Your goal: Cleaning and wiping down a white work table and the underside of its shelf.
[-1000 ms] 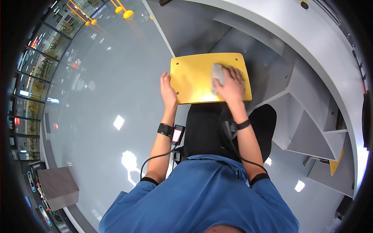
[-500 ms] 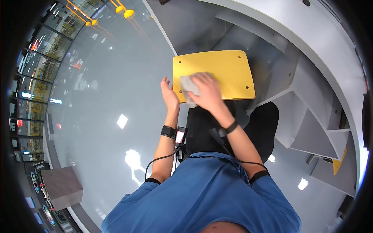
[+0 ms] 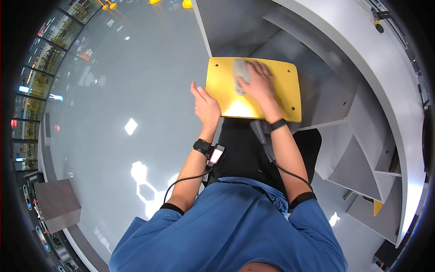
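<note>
A yellow board (image 3: 222, 86) with rounded corners and a small hole near each corner is in front of me, just beyond my black-trousered legs. My right hand (image 3: 259, 84) presses a light grey cloth (image 3: 240, 77) against its upper middle; the cloth shows along the hand's left side. At the board's lower left edge is my left hand (image 3: 206, 105), its heel against or very near the edge. Its thumb and forefinger stretch upward, and nothing shows between them. Bright glare lies on the board's lower part.
A curved white counter (image 3: 380, 95) with grey shelves and angled panels wraps round the right side. Glossy grey floor (image 3: 149, 68) stretches to the left. A brown-grey box (image 3: 56, 204) stands at the lower left. Cables run from devices on both wrists.
My right hand has slid the cloth up and to the right across the board. The left hand stays by the left edge. The whole view has shifted slightly.
</note>
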A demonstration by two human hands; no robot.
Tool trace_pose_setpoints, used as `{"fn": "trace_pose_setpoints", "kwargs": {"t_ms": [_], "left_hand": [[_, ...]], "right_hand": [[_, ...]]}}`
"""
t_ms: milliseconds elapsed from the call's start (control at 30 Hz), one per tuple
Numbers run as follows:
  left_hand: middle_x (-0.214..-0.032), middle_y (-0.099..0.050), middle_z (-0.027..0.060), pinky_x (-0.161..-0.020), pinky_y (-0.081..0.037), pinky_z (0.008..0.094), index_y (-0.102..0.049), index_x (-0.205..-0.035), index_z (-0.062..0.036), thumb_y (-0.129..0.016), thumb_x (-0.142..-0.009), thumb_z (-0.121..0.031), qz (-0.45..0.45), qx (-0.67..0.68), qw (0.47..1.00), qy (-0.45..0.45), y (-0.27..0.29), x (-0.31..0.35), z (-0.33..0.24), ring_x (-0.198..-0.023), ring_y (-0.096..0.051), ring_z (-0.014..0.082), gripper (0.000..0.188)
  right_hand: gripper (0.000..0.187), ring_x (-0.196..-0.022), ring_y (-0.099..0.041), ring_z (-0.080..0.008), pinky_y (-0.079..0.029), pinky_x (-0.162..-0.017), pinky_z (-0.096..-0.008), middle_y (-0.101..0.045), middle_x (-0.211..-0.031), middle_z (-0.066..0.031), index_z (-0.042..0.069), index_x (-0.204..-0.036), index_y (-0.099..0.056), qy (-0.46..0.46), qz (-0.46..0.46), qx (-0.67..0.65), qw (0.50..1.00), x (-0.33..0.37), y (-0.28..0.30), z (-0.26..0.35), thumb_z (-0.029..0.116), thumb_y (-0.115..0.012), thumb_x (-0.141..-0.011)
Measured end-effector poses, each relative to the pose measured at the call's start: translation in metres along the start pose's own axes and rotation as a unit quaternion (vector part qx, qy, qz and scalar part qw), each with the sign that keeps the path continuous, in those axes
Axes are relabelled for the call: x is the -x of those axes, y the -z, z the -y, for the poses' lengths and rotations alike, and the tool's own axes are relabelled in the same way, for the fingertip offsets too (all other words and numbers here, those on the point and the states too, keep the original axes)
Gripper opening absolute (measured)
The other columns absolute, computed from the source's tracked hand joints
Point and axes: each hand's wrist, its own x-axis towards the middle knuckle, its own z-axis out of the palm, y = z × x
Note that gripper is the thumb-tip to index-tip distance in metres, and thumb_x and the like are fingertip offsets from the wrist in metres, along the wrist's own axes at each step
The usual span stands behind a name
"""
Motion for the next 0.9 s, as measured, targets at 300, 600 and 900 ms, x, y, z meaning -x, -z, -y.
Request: {"fn": "trace_pose_setpoints", "kwargs": {"t_ms": [300, 600, 900], "left_hand": [[-0.11, -0.064, 0.0233, -0.088, -0.043, 0.0448, -0.025, -0.142, -0.006, -0.02, -0.101, -0.039, -0.038, 0.056, 0.997, -0.032, -0.009, -0.003, 0.013, -0.1, -0.061, 0.0403, 0.053], [-0.104, -0.066, 0.0218, -0.077, -0.049, 0.0513, -0.048, -0.124, -0.0048, -0.041, -0.094, -0.025, 0.057, -0.203, 0.977, -0.021, -0.002, -0.006, 0.001, -0.089, -0.063, 0.0432, 0.037], [-0.099, -0.066, 0.0218, -0.074, -0.048, 0.0527, -0.052, -0.121, -0.0065, -0.042, -0.093, -0.021, 0.051, -0.187, 0.981, -0.008, 0.004, -0.005, -0.001, -0.084, -0.063, 0.0439, 0.034]], "right_hand": [[0.055, -0.128, -0.044, -0.0308, -0.036, -0.106, -0.0456, -0.053, -0.133, -0.0121, 0.012, -0.125, -0.059, 0.193, 0.052, -0.162, 0.966, 0.006, -0.037, 0.063, 0.041, -0.069, -0.079], [0.063, -0.131, -0.04, -0.036, -0.03, -0.11, -0.0433, -0.05, -0.136, -0.0154, 0.007, -0.129, -0.053, 0.049, 0.015, -0.092, 0.994, -0.007, 0.026, -0.086, 0.042, -0.069, -0.078], [0.067, -0.128, -0.044, -0.0306, -0.032, -0.108, -0.043, -0.052, -0.135, -0.0072, 0.016, -0.131, -0.052, 0.059, 0.14, -0.074, 0.986, -0.071, -0.013, -0.01, 0.048, -0.068, -0.074]]}}
